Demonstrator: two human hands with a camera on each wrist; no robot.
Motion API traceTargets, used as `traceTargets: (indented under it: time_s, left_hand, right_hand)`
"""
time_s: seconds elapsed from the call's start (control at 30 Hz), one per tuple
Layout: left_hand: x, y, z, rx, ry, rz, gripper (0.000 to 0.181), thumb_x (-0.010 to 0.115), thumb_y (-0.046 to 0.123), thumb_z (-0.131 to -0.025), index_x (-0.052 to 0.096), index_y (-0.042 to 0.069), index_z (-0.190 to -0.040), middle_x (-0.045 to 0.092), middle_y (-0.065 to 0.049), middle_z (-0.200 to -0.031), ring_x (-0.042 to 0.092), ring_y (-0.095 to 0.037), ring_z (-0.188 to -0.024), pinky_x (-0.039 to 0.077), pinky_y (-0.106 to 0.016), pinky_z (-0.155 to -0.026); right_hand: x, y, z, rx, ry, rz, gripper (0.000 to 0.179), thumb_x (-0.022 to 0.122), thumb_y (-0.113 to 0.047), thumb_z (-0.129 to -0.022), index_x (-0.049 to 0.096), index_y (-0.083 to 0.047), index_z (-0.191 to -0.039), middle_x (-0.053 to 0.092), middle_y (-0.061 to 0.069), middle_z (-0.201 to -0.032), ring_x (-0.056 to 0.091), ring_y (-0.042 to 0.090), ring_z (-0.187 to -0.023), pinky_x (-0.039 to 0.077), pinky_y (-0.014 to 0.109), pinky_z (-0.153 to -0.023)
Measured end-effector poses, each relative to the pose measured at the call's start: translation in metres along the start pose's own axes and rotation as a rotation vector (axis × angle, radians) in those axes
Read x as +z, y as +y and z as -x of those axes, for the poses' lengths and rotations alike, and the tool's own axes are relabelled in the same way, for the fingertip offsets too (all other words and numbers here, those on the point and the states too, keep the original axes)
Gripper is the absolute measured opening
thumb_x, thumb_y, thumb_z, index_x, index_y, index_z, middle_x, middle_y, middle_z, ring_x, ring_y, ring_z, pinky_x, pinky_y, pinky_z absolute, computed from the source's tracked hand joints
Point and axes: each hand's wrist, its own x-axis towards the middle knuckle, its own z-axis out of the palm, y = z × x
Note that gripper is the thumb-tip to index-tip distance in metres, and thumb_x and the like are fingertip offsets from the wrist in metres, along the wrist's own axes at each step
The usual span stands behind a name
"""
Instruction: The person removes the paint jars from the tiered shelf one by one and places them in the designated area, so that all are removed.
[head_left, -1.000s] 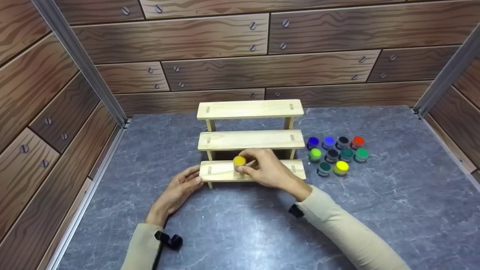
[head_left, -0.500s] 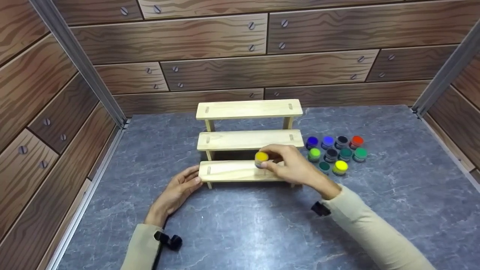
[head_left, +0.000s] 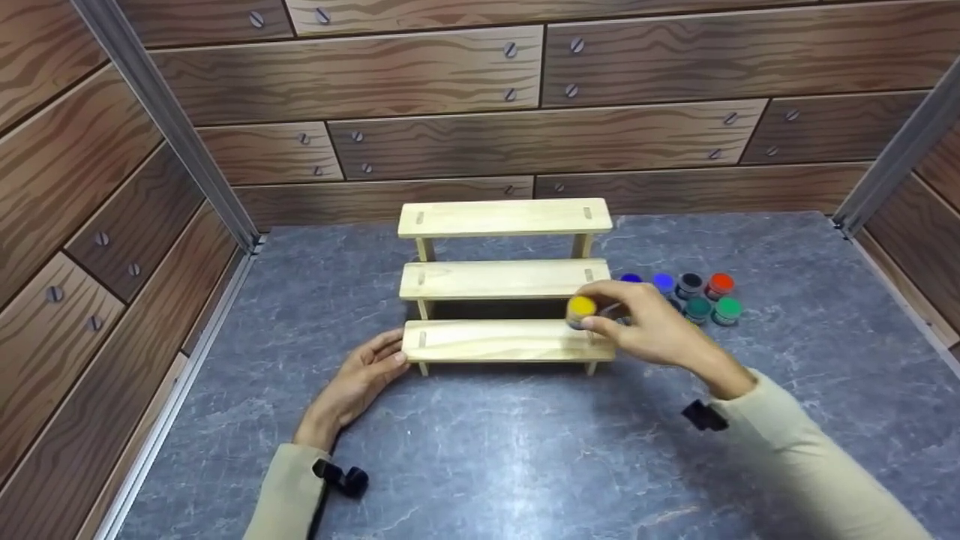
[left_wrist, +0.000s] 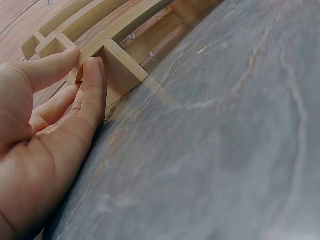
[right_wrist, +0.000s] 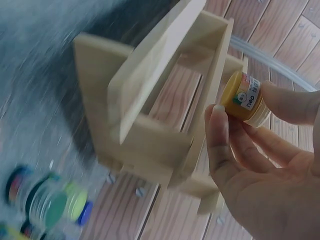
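Observation:
A three-tier wooden step shelf (head_left: 502,279) stands on the grey marbled table. My left hand (head_left: 360,384) grips the left end of its lowest step, thumb against the board's edge and fingers around the underside, as the left wrist view shows. My right hand (head_left: 660,330) pinches a small paint jar (head_left: 581,309) with a yellow-orange lid, between thumb and fingertips. The jar is over the right end of the lowest step. In the right wrist view, the held paint jar (right_wrist: 242,96) lies tilted and shows a printed label.
Several more paint jars stand right of the shelf, among them a red-lidded jar (head_left: 720,284), a green-lidded jar (head_left: 727,310) and a blue-lidded jar (head_left: 663,283). My right hand hides some of them. Wood-patterned walls (head_left: 435,142) close off the back and sides.
My right hand has carried the yellow-lidded paint jar rightward, from the middle of the lowest step to its right end. The left hand keeps its grip on the shelf.

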Motion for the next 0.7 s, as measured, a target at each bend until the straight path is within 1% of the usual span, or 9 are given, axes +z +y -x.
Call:
traceTargets:
  time_s: [0.1,0.2,0.27,0.37,0.47,0.57,0.7]
  left_hand:
    - [0.000,0.000,0.000,-0.003,-0.005,-0.008,0.066,0.059,0.000,-0.107,0.026,-0.012,-0.163,0.041,-0.028,-0.162,0.062,-0.014,-0.128,0.053,-0.028,-0.112]
    - [-0.001,0.000,0.000,-0.005,-0.006,-0.016,0.067,0.060,0.002,-0.107,0.026,-0.011,-0.163,0.040,-0.028,-0.163,0.062,-0.013,-0.128,0.053,-0.027,-0.111]
    - [-0.001,0.000,0.000,-0.005,-0.007,-0.017,0.068,0.060,0.002,-0.106,0.026,-0.011,-0.163,0.040,-0.028,-0.163,0.062,-0.012,-0.128,0.053,-0.026,-0.111]
    - [0.000,0.000,0.000,-0.004,-0.004,-0.009,0.068,0.061,0.001,-0.106,0.026,-0.012,-0.163,0.041,-0.027,-0.163,0.062,-0.013,-0.128,0.053,-0.027,-0.111]
    - [0.000,0.000,0.001,-0.004,-0.006,-0.004,0.068,0.061,0.001,-0.106,0.026,-0.011,-0.163,0.042,-0.026,-0.162,0.063,-0.013,-0.127,0.053,-0.027,-0.111]
    - [0.000,0.000,0.001,-0.004,-0.007,-0.002,0.068,0.061,0.001,-0.106,0.026,-0.011,-0.163,0.041,-0.027,-0.162,0.062,-0.014,-0.128,0.053,-0.027,-0.112]
    - [-0.001,0.000,0.001,-0.004,-0.012,-0.002,0.068,0.061,0.001,-0.106,0.026,-0.011,-0.163,0.040,-0.028,-0.163,0.062,-0.014,-0.129,0.053,-0.027,-0.112]
  right_hand:
    - [-0.011,0.005,0.008,0.017,-0.003,0.002,0.032,0.076,-0.015,-0.101,0.072,-0.005,-0.131,0.076,0.008,-0.117,0.072,0.023,-0.105,0.065,0.040,-0.093]
    - [-0.022,0.010,0.015,0.041,-0.008,0.013,0.034,0.075,-0.017,-0.102,0.071,-0.004,-0.134,0.076,0.008,-0.119,0.072,0.023,-0.106,0.064,0.034,-0.091]
    - [-0.029,0.014,0.020,0.055,-0.011,0.029,0.036,0.075,-0.018,-0.102,0.070,-0.004,-0.136,0.075,0.009,-0.122,0.073,0.024,-0.106,0.064,0.033,-0.091]
    - [-0.039,0.020,0.028,0.074,-0.007,0.040,0.037,0.075,-0.020,-0.102,0.070,-0.005,-0.136,0.076,0.009,-0.121,0.074,0.023,-0.103,0.062,0.027,-0.088]
    - [-0.048,0.027,0.035,0.085,0.013,0.049,0.035,0.075,-0.019,-0.102,0.071,-0.007,-0.134,0.076,0.006,-0.117,0.073,0.018,-0.100,0.060,0.021,-0.087]
    - [-0.056,0.035,0.042,0.097,0.040,0.068,0.035,0.076,-0.019,-0.101,0.072,-0.006,-0.133,0.077,0.005,-0.114,0.070,0.012,-0.099,0.058,0.016,-0.087]
    - [-0.066,0.048,0.053,0.122,0.075,0.099,0.036,0.076,-0.017,-0.101,0.071,-0.003,-0.134,0.076,0.009,-0.116,0.066,0.002,-0.099,0.056,0.013,-0.085]
